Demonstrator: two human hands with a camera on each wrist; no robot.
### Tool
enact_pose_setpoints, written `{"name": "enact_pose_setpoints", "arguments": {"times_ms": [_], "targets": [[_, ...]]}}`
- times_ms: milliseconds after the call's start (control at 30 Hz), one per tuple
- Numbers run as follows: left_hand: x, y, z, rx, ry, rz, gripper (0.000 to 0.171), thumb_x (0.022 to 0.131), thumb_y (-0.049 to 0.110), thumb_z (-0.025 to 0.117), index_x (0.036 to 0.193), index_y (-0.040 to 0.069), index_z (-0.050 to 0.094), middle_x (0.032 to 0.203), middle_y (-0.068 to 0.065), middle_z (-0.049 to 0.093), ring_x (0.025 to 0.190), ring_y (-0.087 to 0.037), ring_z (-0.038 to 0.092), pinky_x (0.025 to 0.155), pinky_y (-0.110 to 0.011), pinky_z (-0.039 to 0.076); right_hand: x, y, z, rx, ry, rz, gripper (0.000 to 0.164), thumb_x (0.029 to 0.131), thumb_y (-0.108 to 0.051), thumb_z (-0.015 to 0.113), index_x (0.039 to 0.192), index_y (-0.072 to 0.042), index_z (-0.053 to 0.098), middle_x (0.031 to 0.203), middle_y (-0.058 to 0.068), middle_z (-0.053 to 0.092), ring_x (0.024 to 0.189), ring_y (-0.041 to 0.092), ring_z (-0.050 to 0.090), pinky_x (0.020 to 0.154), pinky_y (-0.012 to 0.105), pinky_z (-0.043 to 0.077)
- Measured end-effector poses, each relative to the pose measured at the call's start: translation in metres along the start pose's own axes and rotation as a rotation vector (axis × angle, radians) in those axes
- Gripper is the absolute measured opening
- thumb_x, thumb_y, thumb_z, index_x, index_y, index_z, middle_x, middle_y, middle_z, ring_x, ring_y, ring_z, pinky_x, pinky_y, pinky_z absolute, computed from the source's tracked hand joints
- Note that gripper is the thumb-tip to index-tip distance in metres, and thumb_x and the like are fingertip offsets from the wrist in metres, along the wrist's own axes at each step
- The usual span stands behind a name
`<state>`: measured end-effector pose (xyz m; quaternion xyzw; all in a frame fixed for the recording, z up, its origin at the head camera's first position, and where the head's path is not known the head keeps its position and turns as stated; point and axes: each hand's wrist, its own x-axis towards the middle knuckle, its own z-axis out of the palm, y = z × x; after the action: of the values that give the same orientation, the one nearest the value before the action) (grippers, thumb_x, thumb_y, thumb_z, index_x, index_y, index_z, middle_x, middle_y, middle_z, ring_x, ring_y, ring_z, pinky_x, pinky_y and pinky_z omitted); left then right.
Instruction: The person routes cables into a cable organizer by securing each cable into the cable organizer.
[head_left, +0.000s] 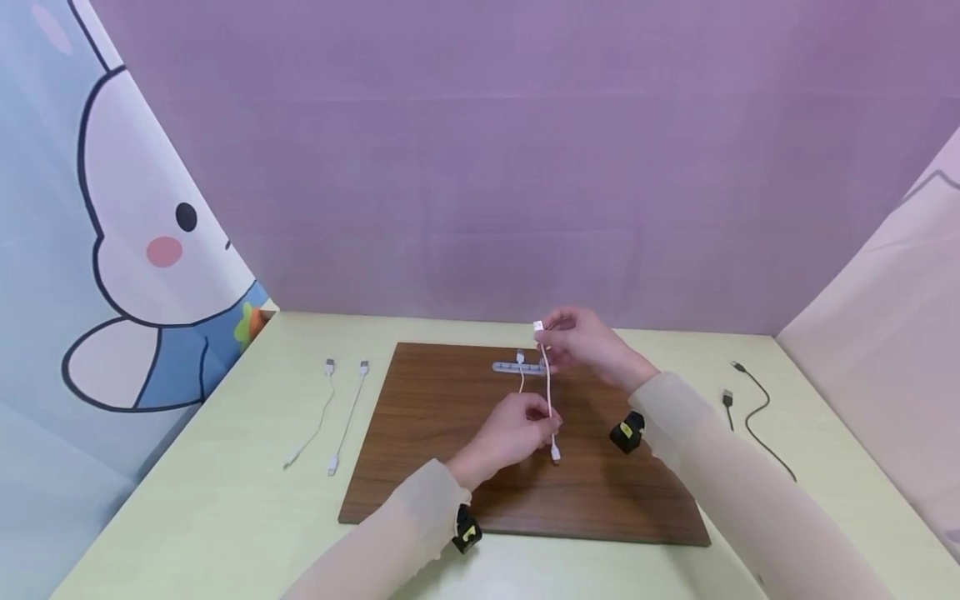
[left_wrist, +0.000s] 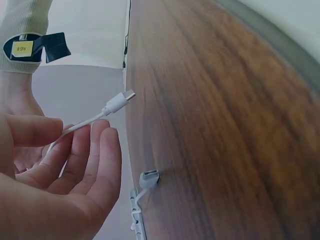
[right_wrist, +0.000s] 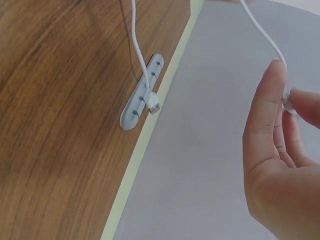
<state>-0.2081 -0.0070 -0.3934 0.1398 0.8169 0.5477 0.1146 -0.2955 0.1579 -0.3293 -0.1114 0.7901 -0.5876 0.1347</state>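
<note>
A white USB cable (head_left: 548, 385) hangs between my two hands above a brown wooden board. My right hand (head_left: 588, 346) pinches it at its upper end, by the larger USB plug (head_left: 537, 326). Lower down, my left hand (head_left: 513, 429) pinches the cord between thumb and fingers, and the small metal-tipped connector (left_wrist: 117, 102) sticks out past the fingertips. Behind the hands, a grey cable clip strip (right_wrist: 131, 107) lies along the board's far edge. Another white cable (right_wrist: 136, 40) sits in one of its slots, plug end (right_wrist: 153, 103) over the far side.
Two white cables (head_left: 348, 417) lie on the pale yellow table left of the wooden board (head_left: 420, 433). To its right are a black cable (head_left: 765, 400) and a dark USB plug (head_left: 727, 398), partly hidden by my right sleeve. A purple backdrop (head_left: 480, 167) rises behind the table.
</note>
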Motion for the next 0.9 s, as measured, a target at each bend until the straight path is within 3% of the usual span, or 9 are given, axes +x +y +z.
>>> {"name": "enact_pose_setpoints", "arguments": {"times_ms": [233,400,667,900], "targets": [[0.001,-0.001,-0.003,0.033,0.041,0.018,0.01,0.099,0.012,0.065,0.104,0.004,0.069,0.084,-0.004,0.067,0.072,-0.014,0.061,0.068,-0.029,0.05,0.009,-0.002,-0.004,0.027,0.042,-0.004,0.036,0.098,-0.004,0.064,0.129,0.007,0.048,0.119,0.031,0.058,0.099,0.043,0.065,0.082,0.042,0.06],[0.003,-0.003,-0.005,0.054,0.051,0.016,0.015,0.099,0.008,0.064,0.11,0.001,0.068,0.08,-0.001,0.064,0.069,-0.014,0.06,0.062,-0.028,0.049,0.016,-0.001,-0.006,-0.002,0.063,-0.029,0.038,0.097,0.0,0.064,0.132,0.008,0.049,0.118,0.028,0.06,0.103,0.044,0.065,0.087,0.047,0.058],[0.004,-0.005,-0.006,0.111,0.09,-0.007,0.017,0.094,0.004,0.068,0.11,-0.001,0.069,0.081,-0.001,0.063,0.059,-0.014,0.057,0.054,-0.027,0.049,0.03,0.005,-0.009,-0.071,0.083,-0.015,0.034,0.095,0.0,0.067,0.127,0.008,0.057,0.113,0.025,0.063,0.099,0.04,0.068,0.087,0.045,0.058],[0.006,-0.005,-0.008,0.181,0.129,-0.009,0.017,0.09,0.001,0.07,0.106,-0.004,0.069,0.08,-0.001,0.063,0.063,-0.012,0.059,0.058,-0.025,0.051,0.038,0.005,-0.011,-0.125,0.074,-0.01,0.034,0.095,-0.001,0.068,0.126,0.009,0.059,0.116,0.025,0.064,0.106,0.043,0.068,0.092,0.045,0.056]]}}
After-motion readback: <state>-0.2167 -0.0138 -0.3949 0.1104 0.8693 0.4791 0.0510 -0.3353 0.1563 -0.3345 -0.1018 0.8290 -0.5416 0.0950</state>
